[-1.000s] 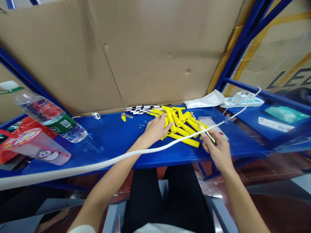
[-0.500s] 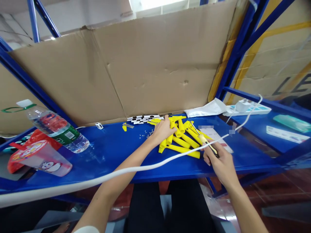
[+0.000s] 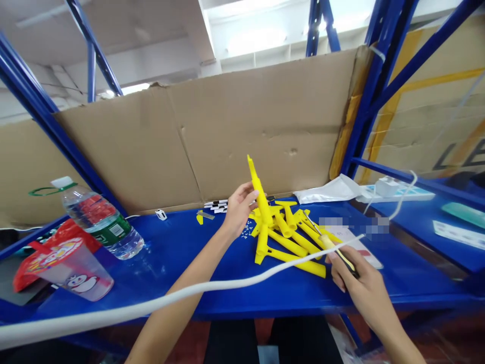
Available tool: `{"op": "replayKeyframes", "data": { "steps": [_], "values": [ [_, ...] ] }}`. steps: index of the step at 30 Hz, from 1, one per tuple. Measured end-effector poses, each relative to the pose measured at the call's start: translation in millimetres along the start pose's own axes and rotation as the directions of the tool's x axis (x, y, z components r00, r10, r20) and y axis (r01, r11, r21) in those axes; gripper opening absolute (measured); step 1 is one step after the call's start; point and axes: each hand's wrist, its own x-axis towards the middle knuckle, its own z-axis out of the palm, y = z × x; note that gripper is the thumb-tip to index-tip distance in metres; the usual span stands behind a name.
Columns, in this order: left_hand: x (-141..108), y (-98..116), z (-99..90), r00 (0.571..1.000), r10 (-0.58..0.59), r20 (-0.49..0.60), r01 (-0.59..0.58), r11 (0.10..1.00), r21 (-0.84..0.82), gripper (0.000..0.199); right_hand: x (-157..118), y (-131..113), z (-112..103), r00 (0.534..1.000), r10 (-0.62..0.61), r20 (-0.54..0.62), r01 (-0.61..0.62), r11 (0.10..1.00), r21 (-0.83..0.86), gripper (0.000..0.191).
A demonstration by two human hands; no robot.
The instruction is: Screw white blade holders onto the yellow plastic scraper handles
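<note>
1. Left hand [image 3: 238, 207]: thumb and fingers closed on a yellow tube piece [image 3: 261, 202], which stands nearly upright, leaning a little, with its thin end up.
2. Right hand [image 3: 359, 275]: curled around the handle of a screwdriver [image 3: 326, 241], shaft pointing away and to the left. The two hands are well apart.
3. Between the hands, more yellow pieces [image 3: 288, 242] lie heaped on the blue worktop [image 3: 162, 242]; tiny pale bits [image 3: 248, 230] lie just beside the left hand.
4. A white cable [image 3: 227, 285] crosses in front of the left forearm and part of the screwdriver handle.
5. Whether the held piece's lower end touches the heap is hard to tell.
6. The left hand partly hides black-and-white sticks [image 3: 215, 205] behind it. A card [image 3: 369, 253] beyond the right hand is partly covered and pixelated.
</note>
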Motion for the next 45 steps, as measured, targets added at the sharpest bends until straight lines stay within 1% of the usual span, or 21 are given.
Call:
{"op": "replayKeyframes", "data": {
  "steps": [2,3,5,7,9,12,14,17,18,20,22,23,26,28,30,32,36,38,41,43,45],
  "values": [
    [-4,20,-14.4,1.000,0.016,-0.014,-0.018,0.987,-0.157,0.044,1,2,0,0.999,0.022,-0.023,-0.023,0.999,-0.025,0.062],
    [-7,29,-22.3,1.000,0.007,-0.014,-0.010,0.980,-0.199,0.043,2,4,0,0.999,0.026,-0.039,-0.028,0.999,-0.034,0.065],
    [-12,43,-38.9,1.000,-0.021,-0.016,0.016,0.974,-0.224,0.043,2,7,0,0.999,0.028,-0.036,-0.030,0.998,-0.056,0.066],
    [-17,50,-56.2,0.998,-0.049,-0.025,0.042,0.972,-0.233,0.044,2,11,-1,1.000,0.026,-0.017,-0.028,0.996,-0.079,0.064],
    [-20,51,-74.3,0.996,-0.077,-0.036,0.066,0.968,-0.243,0.044,2,14,-2,0.999,0.009,-0.050,-0.015,0.994,-0.108,0.062],
    [-22,45,-102.8,0.992,-0.117,-0.044,0.102,0.961,-0.257,0.042,8,13,4,0.991,-0.059,-0.123,0.036,0.983,-0.182,0.060],
    [-23,38,-121.7,0.987,-0.151,-0.047,0.133,0.955,-0.264,0.040,18,7,13,0.985,-0.138,-0.100,0.111,0.966,-0.233,0.060],
    [-26,25,-146.6,0.976,-0.203,-0.076,0.175,0.944,-0.281,0.039,49,-16,34,0.961,-0.275,0.040,0.274,0.911,-0.308,0.057],
    [-28,20,-153.1,0.973,-0.215,-0.087,0.182,0.940,-0.287,0.040,63,-26,44,0.947,-0.300,0.117,0.321,0.885,-0.337,0.054],
    [-30,13,-162.5,0.967,-0.233,-0.103,0.193,0.935,-0.296,0.040,98,-48,66,0.920,-0.311,0.239,0.388,0.812,-0.436,0.050],
    [-31,8,-167.3,0.963,-0.246,-0.114,0.203,0.933,-0.298,0.040,137,-65,92,0.886,-0.289,0.363,0.457,0.680,-0.574,0.046],
    [-32,6,-168.2,0.960,-0.251,-0.122,0.206,0.932,-0.298,0.039,156,-71,106,0.880,-0.272,0.389,0.466,0.646,-0.605,0.045],
    [-33,4,-168.3,0.956,-0.255,-0.148,0.203,0.933,-0.296,0.039,201,-74,139,0.877,-0.224,0.426,0.469,0.596,-0.652,0.044],
    [-33,6,-168.7,0.955,-0.246,-0.165,0.191,0.937,-0.292,0.040,214,-66,152,0.871,-0.195,0.452,0.475,0.572,-0.668,0.043],
    [-31,8,-170.9,0.954,-0.214,-0.209,0.152,0.949,-0.276,0.041,213,-55,158,0.863,-0.185,0.469,0.488,0.544,-0.683,0.040],
    [-29,10,-175.1,0.945,-0.159,-0.286,0.091,0.967,-0.238,0.040,203,-45,159,0.854,-0.182,0.488,0.506,0.516,-0.691,0.038],
    [-23,14,-186.5,0.907,-0.065,-0.417,-0.008,0.985,-0.170,0.042,184,-36,158,0.826,-0.190,0.530,0.550,0.473,-0.688,0.036],
    [-21,15,-191.8,0.888,-0.032,-0.459,-0.042,0.988,-0.151,0.043,179,-39,160,0.803,-0.202,0.561,0.583,0.464,-0.667,0.037],
    [-20,16,-198.6,0.862,0.011,-0.507,-0.082,0.989,-0.119,0.048,176,-51,166,0.759,-0.233,0.608,0.636,0.465,-0.615,0.038],
    [-18,16,-202.8,0.849,0.028,-0.528,-0.096,0.990,-0.101,0.055,174,-62,176,0.726,-0.246,0.642,0.669,0.470,-0.577,0.038],
    [-16,15,-207.1,0.836,0.041,-0.548,-0.102,0.991,-0.082,0.061,172,-73,195,0.684,-0.244,0.688,0.702,0.475,-0.530,0.036]
  ]
}}
